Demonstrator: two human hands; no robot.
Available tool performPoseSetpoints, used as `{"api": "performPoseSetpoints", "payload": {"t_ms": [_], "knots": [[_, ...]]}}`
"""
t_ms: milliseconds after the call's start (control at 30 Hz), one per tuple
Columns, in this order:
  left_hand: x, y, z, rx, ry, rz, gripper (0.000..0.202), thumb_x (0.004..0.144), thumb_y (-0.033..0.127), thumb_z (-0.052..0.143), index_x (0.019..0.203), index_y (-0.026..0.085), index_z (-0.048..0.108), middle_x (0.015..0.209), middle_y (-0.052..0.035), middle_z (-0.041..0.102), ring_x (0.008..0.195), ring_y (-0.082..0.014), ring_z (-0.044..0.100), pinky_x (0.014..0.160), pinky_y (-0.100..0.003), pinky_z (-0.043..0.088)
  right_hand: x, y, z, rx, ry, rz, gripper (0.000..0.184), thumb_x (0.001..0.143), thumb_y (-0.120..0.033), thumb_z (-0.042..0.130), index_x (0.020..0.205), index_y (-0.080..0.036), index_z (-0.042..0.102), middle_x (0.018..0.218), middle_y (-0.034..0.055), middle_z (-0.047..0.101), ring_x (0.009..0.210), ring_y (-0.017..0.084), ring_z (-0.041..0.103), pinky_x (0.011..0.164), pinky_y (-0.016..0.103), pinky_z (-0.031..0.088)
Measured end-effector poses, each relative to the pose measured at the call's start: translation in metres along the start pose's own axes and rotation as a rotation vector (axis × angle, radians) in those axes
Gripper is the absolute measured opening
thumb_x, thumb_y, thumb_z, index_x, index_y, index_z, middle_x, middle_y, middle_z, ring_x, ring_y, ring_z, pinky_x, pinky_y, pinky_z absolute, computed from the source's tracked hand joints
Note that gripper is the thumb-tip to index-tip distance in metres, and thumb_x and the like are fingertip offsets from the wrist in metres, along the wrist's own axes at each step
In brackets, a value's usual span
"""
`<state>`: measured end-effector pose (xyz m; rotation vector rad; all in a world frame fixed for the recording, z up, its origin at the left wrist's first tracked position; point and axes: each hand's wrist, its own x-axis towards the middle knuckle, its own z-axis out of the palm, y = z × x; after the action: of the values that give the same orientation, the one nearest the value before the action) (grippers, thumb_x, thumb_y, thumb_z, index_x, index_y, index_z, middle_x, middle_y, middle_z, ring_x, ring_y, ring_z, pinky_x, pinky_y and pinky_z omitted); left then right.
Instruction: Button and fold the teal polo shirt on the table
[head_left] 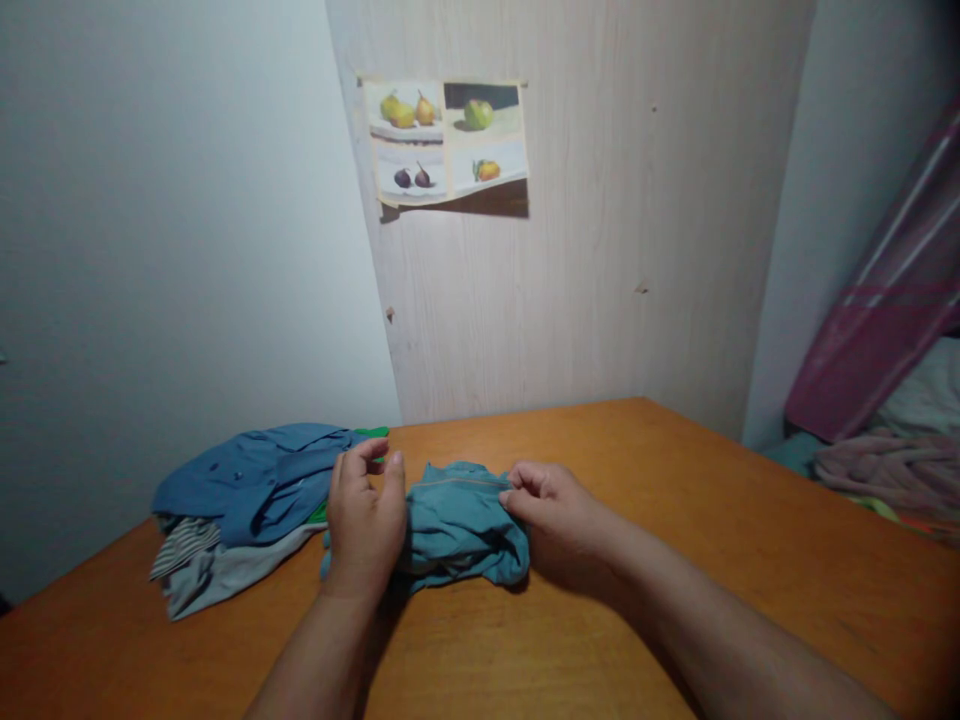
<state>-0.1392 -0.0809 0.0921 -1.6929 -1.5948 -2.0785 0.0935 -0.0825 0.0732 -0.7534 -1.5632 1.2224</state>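
A crumpled teal garment with a thin light seam line lies bunched on the wooden table, between my two hands. At its upper right edge, my right hand pinches the cloth between thumb and fingers. My left hand is upright at the garment's left side, thumb apart from the loosely bent fingers, with nothing visible between them. Part of the teal cloth is hidden behind the left hand. The garment's exact kind cannot be made out.
Left of my hands is a pile of clothes: a blue garment over a grey one, with striped and green cloth showing. The orange-brown table meets a wall with a fruit picture. At right are a pink shiny sheet and more fabric.
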Motion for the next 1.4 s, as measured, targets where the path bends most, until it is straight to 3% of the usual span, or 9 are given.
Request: {"api": "performPoseSetpoints", "payload": {"t_ms": [67,200,333,467,700,1000,1200,1300,1400], "knots": [[-0.009,0.013,0.002,-0.01,-0.136,0.059,0.031,0.086,0.038,0.066,0.114,0.024,0.067,0.102,-0.0068,0.067,0.082,-0.0217,0.06,0.081,-0.033,0.047,-0.002,0.003,0.004,-0.113,-0.024,-0.024,0.016,0.086,-0.028,0.061,0.074,-0.02,0.056,0.066,-0.0024,0.048,0.058,0.011,0.041,0.051,0.025,0.03],[-0.03,0.034,0.01,-0.112,-0.597,0.089,0.037,0.09,0.032,0.061,0.125,0.022,0.063,0.103,-0.0068,0.068,0.079,-0.0191,0.062,0.077,-0.032,0.048,-0.001,0.005,0.004,-0.403,-0.069,-0.1,0.015,0.087,-0.026,0.059,0.073,-0.02,0.057,0.065,-0.0016,0.051,0.06,0.012,0.043,0.053,0.026,0.03],[-0.035,0.038,0.015,-0.138,-0.822,0.142,0.019,0.092,0.029,0.058,0.103,0.02,0.07,0.099,-0.0058,0.069,0.091,-0.0199,0.062,0.084,-0.032,0.046,0.001,0.002,0.002,-0.549,-0.062,-0.167,0.013,0.087,-0.022,0.058,0.074,-0.02,0.058,0.065,-0.002,0.053,0.06,0.012,0.044,0.055,0.026,0.031],[-0.029,0.032,0.014,-0.163,-0.804,0.008,0.022,0.094,0.034,0.055,0.085,0.018,0.065,0.082,-0.0033,0.064,0.08,-0.0176,0.058,0.074,-0.028,0.044,0.001,0.001,0.003,-0.453,-0.068,-0.126,0.011,0.086,-0.027,0.062,0.078,-0.02,0.059,0.066,-0.0028,0.052,0.059,0.011,0.044,0.054,0.025,0.032],[-0.023,0.027,0.009,-0.333,-0.817,-0.301,0.027,0.092,0.045,0.058,0.091,0.018,0.06,0.068,0.0033,0.051,0.059,-0.0112,0.044,0.056,-0.021,0.035,0.001,0.004,-0.006,-0.463,-0.085,-0.089,0.011,0.083,-0.026,0.065,0.076,-0.02,0.058,0.064,-0.0029,0.052,0.057,0.011,0.045,0.051,0.024,0.031],[-0.021,0.02,0.009,-0.386,-0.807,-0.346,0.029,0.09,0.047,0.062,0.088,0.018,0.06,0.068,0.0044,0.05,0.059,-0.0096,0.041,0.055,-0.02,0.033,0.0,-0.01,-0.006,-0.371,-0.192,-0.07,0.013,0.081,-0.017,0.057,0.069,-0.019,0.053,0.062,-0.0035,0.048,0.057,0.009,0.043,0.05,0.022,0.032],[-0.017,0.027,0.0,-0.401,-0.973,-0.42,0.034,0.082,0.05,0.071,0.083,0.016,0.068,0.068,0.0002,0.058,0.058,-0.0105,0.049,0.053,-0.02,0.034,-0.006,-0.004,-0.013,-0.204,-0.505,0.187,0.014,0.078,-0.02,0.062,0.066,-0.017,0.056,0.06,-0.0035,0.051,0.054,0.009,0.044,0.051,0.022,0.033],[-0.01,0.023,-0.002,-0.402,-0.772,-0.413,0.037,0.083,0.053,0.068,0.087,0.016,0.07,0.074,-0.0032,0.065,0.06,-0.0121,0.053,0.055,-0.02,0.038,-0.007,0.0,-0.014,-0.119,-0.513,0.272,0.028,0.079,-0.034,0.071,0.063,-0.017,0.055,0.057,-0.0045,0.047,0.051,0.007,0.038,0.048,0.022,0.028],[0.001,0.007,-0.001,-0.394,-0.447,-0.407,0.038,0.081,0.054,0.068,0.089,0.017,0.068,0.084,-0.0045,0.07,0.066,-0.0131,0.057,0.061,-0.022,0.042,-0.001,0.005,-0.013,0.031,-0.266,0.174,0.039,0.08,-0.048,0.073,0.065,-0.018,0.053,0.058,-0.0054,0.044,0.053,0.008,0.036,0.051,0.023,0.029]]}}
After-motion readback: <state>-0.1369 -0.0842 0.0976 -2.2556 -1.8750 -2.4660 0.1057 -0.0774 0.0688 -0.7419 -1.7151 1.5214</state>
